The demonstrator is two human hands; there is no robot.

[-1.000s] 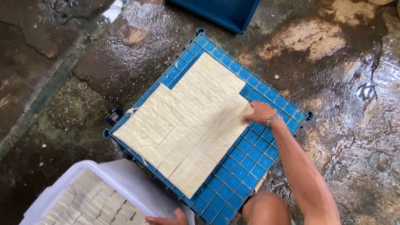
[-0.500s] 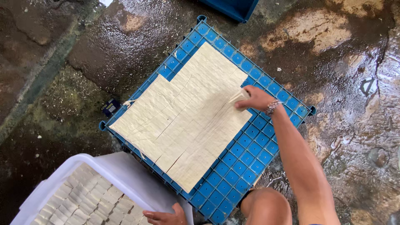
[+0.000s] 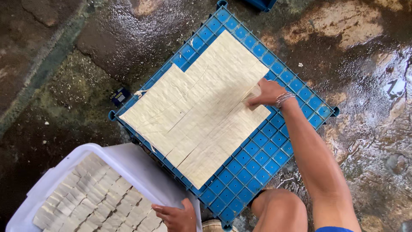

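Blue plastic crate base (image 3: 274,141), a square grid of small cells, lies flat on the wet, stained concrete floor (image 3: 365,64). A pale cream slab of tofu (image 3: 193,111), scored into many small blocks, covers most of the grid; one corner at the upper left is bare where blocks are missing.

The person crouches over it, one bare knee showing at the bottom edge. Their right hand (image 3: 266,92), a beaded bracelet on the wrist, rests on the right edge of the slab, the fingers curled around one cut block and seeming to lift it from the row. Their left hand (image 3: 176,217) grips the near rim of a white plastic tub (image 3: 128,159), fingers closed over the edge. The tub sits just beside the crate's lower left side and is packed with rows of cut blocks (image 3: 86,197) standing close together.

The step in hand appears to be moving cut pieces from slab to tub. I judge that the next move calls for a gentle, even hold, since soft blocks could crumble, and a clear carry across to an open spot in the tub.

A small dark blue object (image 3: 121,96) lies on the floor just beside the crate's left corner.
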